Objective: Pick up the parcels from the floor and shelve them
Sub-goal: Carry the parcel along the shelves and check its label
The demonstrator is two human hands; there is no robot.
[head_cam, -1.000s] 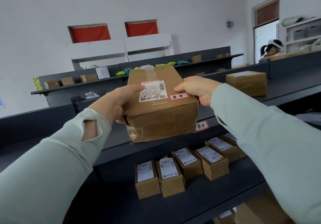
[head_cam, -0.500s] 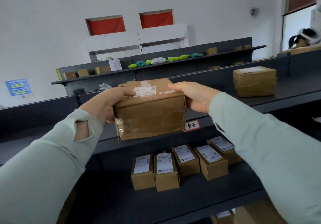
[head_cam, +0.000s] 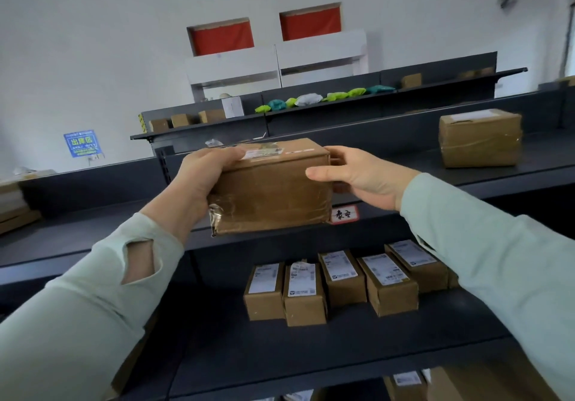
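I hold a brown taped cardboard parcel (head_cam: 273,195) with a white label on top, at the front edge of the dark upper shelf (head_cam: 93,229). My left hand (head_cam: 202,179) grips its left end, thumb on top. My right hand (head_cam: 364,179) is at its right end, with the thumb on the front face and the fingers behind the corner. Whether the parcel's bottom rests on the shelf I cannot tell.
A larger brown parcel (head_cam: 480,139) sits on the same shelf to the right. A red-edged tag (head_cam: 343,214) is on the shelf lip. Several small labelled boxes (head_cam: 342,279) stand in a row on the shelf below. More racks with parcels stand behind.
The parcel has levelled out and moved forward to the upper shelf edge. My right hand has loosened, with its thumb now on the front face.
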